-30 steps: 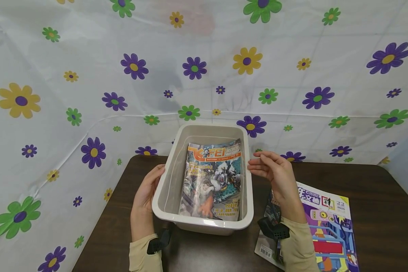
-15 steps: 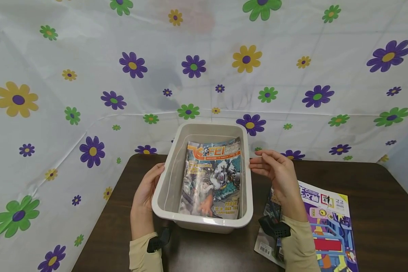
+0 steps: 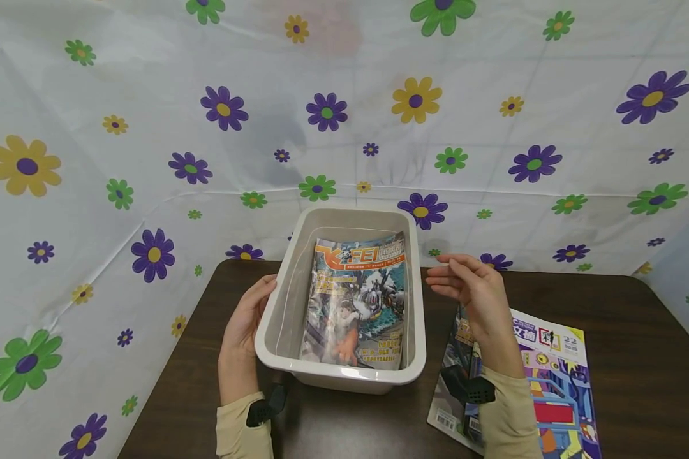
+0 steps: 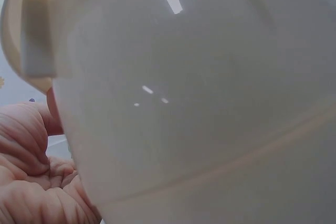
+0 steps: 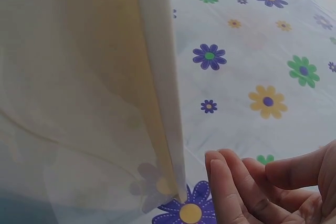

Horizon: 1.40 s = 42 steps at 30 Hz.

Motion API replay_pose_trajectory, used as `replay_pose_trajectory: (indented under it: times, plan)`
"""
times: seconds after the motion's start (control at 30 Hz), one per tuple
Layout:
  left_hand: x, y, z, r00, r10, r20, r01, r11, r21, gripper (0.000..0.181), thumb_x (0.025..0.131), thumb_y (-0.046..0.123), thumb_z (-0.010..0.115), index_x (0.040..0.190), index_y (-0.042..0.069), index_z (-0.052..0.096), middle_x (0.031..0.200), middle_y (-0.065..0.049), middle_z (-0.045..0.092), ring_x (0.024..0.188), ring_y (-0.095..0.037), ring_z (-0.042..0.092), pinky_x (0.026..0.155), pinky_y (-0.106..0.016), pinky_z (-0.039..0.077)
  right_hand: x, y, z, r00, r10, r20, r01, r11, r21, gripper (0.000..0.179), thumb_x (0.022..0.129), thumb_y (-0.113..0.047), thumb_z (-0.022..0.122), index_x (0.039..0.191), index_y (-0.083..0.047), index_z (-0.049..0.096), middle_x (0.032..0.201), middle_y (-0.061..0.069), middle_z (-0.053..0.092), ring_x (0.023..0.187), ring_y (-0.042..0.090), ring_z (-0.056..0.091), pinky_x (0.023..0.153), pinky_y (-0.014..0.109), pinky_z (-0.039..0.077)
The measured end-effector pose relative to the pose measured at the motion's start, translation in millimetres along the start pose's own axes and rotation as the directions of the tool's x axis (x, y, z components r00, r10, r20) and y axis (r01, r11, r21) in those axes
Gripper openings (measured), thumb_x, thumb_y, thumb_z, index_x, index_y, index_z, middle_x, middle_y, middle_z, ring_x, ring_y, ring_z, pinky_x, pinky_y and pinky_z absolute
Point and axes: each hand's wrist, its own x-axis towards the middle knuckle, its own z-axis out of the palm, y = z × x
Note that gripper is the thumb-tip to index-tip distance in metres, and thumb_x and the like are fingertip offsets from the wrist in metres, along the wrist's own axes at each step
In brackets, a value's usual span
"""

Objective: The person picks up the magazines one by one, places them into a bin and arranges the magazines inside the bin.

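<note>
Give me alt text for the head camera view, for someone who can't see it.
A pale tub holding a magazine, with a person's left hand against its side and right hand beside it, apart. More magazines lie on the dark table to the right; a flowered sheet hangs behind.

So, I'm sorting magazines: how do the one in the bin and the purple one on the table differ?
The bin magazine lies inside the grey bin; the purple magazine lies on the table. The bin magazine has an orange title band over darker art; the purple magazine has a white header over bright cartoon art. The bin magazine's cover shows almost whole, while the right sleeve hides part of the purple magazine. Both lie cover up.
</note>
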Motion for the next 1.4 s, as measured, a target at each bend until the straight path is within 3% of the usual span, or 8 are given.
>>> replay_pose_trajectory:
  times: [0.27,1.4]
  plan:
    - [2.2,-0.8,-0.7,0.999,-0.011,0.035,0.013,0.998,-0.063,0.028,0.111,0.010,0.041,0.108,0.007,0.068,0.099,-0.008,0.076,0.086,-0.017,0.076,0.075,-0.026,0.063,-2.7,-3.6,-5.4,1.000,-0.008,-0.010,0.008,1.000,0.015,0.023,0.109,-0.013,0.053,0.109,-0.005,0.074,0.091,0.006,0.078,0.083,0.019,0.077,0.078,0.031,0.064]
    - [0.8,0.7,-0.7,1.000,-0.021,-0.017,0.020,0.999,-0.032,0.025,0.111,0.011,0.044,0.107,0.009,0.068,0.099,-0.007,0.075,0.087,-0.016,0.076,0.077,-0.027,0.063,-8.3,-7.2,-28.2,0.999,0.010,-0.034,-0.010,1.000,-0.011,0.022,0.109,-0.014,0.055,0.105,-0.010,0.076,0.093,0.004,0.079,0.084,0.017,0.077,0.077,0.029,0.063]
